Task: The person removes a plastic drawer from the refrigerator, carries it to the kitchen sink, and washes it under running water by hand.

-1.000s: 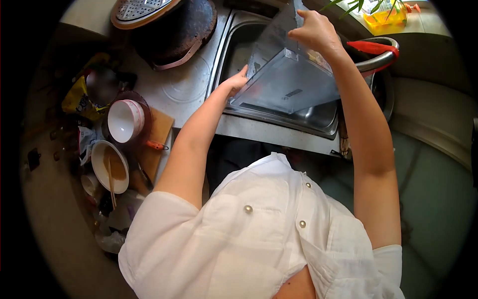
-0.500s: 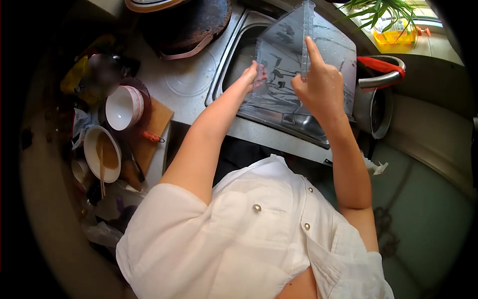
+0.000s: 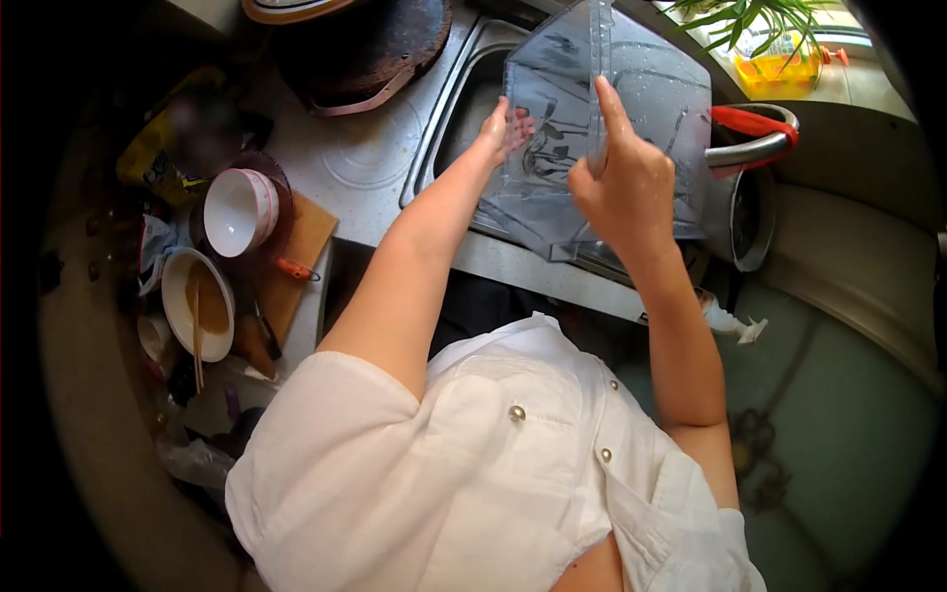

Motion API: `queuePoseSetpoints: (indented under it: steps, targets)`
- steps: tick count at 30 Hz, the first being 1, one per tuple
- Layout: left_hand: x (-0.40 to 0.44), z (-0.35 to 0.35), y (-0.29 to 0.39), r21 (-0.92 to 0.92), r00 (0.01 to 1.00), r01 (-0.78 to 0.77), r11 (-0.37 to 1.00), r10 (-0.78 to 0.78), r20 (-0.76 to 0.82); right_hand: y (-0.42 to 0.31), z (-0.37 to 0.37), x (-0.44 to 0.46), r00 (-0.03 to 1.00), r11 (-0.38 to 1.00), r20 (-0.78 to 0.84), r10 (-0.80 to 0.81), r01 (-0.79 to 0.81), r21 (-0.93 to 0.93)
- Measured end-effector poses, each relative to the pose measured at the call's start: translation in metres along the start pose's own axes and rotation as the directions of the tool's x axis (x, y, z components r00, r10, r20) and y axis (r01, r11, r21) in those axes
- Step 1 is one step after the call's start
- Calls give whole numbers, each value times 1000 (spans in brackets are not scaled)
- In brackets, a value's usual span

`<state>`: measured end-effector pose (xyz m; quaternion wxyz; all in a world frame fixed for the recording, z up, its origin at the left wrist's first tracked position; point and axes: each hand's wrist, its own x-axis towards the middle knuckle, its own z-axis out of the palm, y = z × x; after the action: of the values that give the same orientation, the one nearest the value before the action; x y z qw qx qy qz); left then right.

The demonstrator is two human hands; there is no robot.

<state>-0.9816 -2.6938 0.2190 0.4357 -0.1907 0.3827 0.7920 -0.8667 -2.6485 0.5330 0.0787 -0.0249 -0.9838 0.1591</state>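
Observation:
A wet, clear plastic bin point(image 3: 552, 133), like a fridge drawer, is tilted over the metal sink point(image 3: 441, 126). My left hand point(image 3: 501, 133) is at its left side, with the fingers showing through the clear plastic and the thumb on the near side. My right hand point(image 3: 631, 187) grips the bin's upright rim, thumb bent and index finger stretched along the edge. Water drops and dark streaks mark the plastic. Parts of my right fingers are hidden behind the wall.
Right of the sink stand a metal pot point(image 3: 755, 222) and a handle wrapped in red point(image 3: 755, 138). A yellow bottle point(image 3: 779, 74) is on the sill. At left are a white bowl point(image 3: 232, 217), a dish with chopsticks point(image 3: 187, 321) and a cutting board point(image 3: 306, 237). A round dark board point(image 3: 380, 49) lies behind.
The bin has turned and come lower, its near corner now sticking out over the sink's front edge. Both hands have shifted only slightly with it.

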Motion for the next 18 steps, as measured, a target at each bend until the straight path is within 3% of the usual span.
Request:
queuePoseSetpoints:
  steps: [6, 7, 8, 10, 11, 14, 15, 16, 18]
  targets:
    - [-17, -11, -3, 240, 995, 76, 968, -90, 51, 31, -4, 49, 999, 998, -39, 31, -29, 58]
    - [-37, -4, 2, 268, 996, 80, 960, -90, 24, 27, -10, 59, 976, 979, 75, 205, -204, -18]
    - [-50, 1, 7, 297, 996, 86, 951, -89, -3, 36, -7, 67, 983, 984, 57, 175, -176, -1]
    - [-34, -21, -2, 439, 989, 15, 899, -79, 127, 62, 0, 86, 993, 993, 21, 117, -117, 32]
    - [-29, -31, -4, 502, 978, -26, 865, -82, 192, 63, 0, 94, 979, 980, 79, 187, -191, 51]
    - [-59, -30, 12, 548, 951, 92, 831, -237, 199, 86, 10, 125, 971, 977, 141, 193, -203, 62]
    - [-44, -43, 4, 558, 934, 101, 824, -272, 233, 82, 10, 133, 918, 934, 255, 305, -340, 108]
    - [-30, -57, -4, 567, 914, 108, 816, -306, 267, 77, 9, 140, 911, 934, 265, 316, -348, 85]
    - [-84, -29, 17, 686, 968, -95, 721, -94, 233, 62, 8, 153, 897, 930, 279, 342, -367, 38]
